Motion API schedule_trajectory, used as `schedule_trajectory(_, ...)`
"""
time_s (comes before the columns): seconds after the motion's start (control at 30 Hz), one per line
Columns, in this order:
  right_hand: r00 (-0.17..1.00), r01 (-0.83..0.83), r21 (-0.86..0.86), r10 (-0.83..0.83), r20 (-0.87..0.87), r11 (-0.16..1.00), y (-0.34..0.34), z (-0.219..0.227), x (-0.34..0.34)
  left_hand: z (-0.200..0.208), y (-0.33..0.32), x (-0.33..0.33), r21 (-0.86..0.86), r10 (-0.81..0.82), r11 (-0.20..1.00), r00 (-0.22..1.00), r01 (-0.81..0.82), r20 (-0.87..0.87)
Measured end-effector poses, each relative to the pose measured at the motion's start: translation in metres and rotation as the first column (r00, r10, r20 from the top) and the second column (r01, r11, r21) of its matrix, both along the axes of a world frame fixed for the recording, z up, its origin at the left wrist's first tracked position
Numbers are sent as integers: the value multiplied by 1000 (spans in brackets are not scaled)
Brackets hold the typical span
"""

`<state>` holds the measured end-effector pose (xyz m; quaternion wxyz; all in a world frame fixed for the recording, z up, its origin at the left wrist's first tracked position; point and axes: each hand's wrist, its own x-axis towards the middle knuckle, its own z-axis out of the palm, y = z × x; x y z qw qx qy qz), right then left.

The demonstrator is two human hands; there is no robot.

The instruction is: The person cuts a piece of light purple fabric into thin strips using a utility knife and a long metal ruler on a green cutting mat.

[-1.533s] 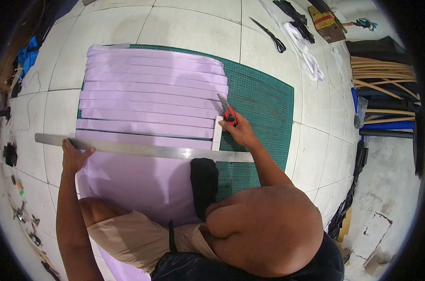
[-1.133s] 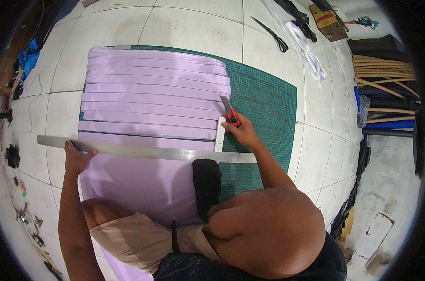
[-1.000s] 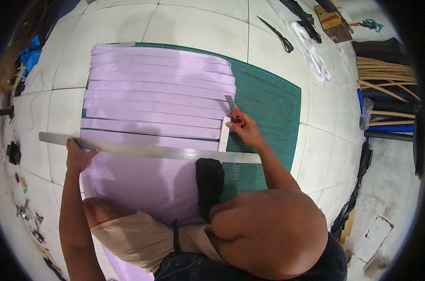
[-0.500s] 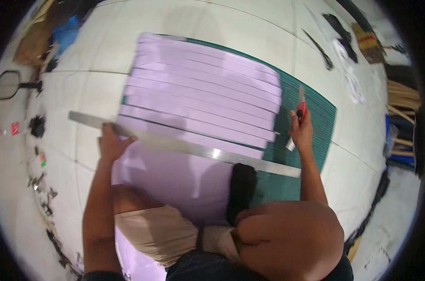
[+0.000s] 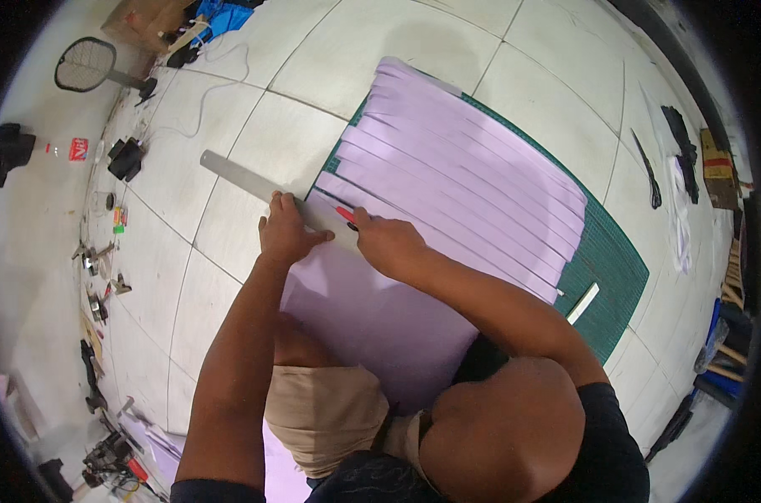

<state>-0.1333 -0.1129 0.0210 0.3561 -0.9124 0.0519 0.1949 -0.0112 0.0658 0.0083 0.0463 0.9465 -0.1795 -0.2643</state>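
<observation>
My left hand [image 5: 286,233] presses down on a long metal ruler [image 5: 239,174], with thumb and fingers spread across it. The ruler lies slantwise over a lilac sheet [image 5: 389,323], its left end out on the floor tiles and its right part hidden behind my right arm. My right hand [image 5: 393,249] is closed round a red utility knife [image 5: 345,215], whose tip is at the ruler's far edge, near the sheet's left side. Beyond the ruler the lilac material lies in several parallel cut strips [image 5: 472,172]. Beneath everything is a green cutting mat [image 5: 617,268].
A narrow white piece [image 5: 583,303] lies on the mat at right. Scissors [image 5: 649,172] and black cloth [image 5: 680,147] are on the floor at far right. A racket-shaped object [image 5: 87,65] and small tools [image 5: 95,260] sit along the left wall. My bent knees border the sheet's near side.
My right hand has brought the knife from the mat's right side leftward to the ruler beside my left hand. The view has turned and shifted; my left hand stays on the ruler.
</observation>
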Motion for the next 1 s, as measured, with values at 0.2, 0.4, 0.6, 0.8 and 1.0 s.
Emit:
schedule_trajectory(0.2, 991, -38, -82, 49, 127, 996, 22, -20, 16, 2, 3, -8, -48, 57, 997, 998, -55, 40)
schedule_trajectory(0.4, 993, -34, -83, 43, 111, 996, 28, -20, 20, 11, -4, -6, -26, 45, 999, 999, -45, 3)
schedule_trajectory(0.6, 993, -27, -105, 39, 114, 994, 31, -22, 22, 7, -3, -5, -4, -107, 994, 993, 107, 52)
schedule_trajectory(0.8, 989, -89, -91, 77, -127, 992, 20, 10, 18, 6, 0, -5, 79, -172, 983, 982, 166, 82)
schedule_trajectory(1.0, 972, -111, -109, 86, -219, 988, -25, 31, -51, 10, -5, -6, 92, -155, 985, 985, 148, 72)
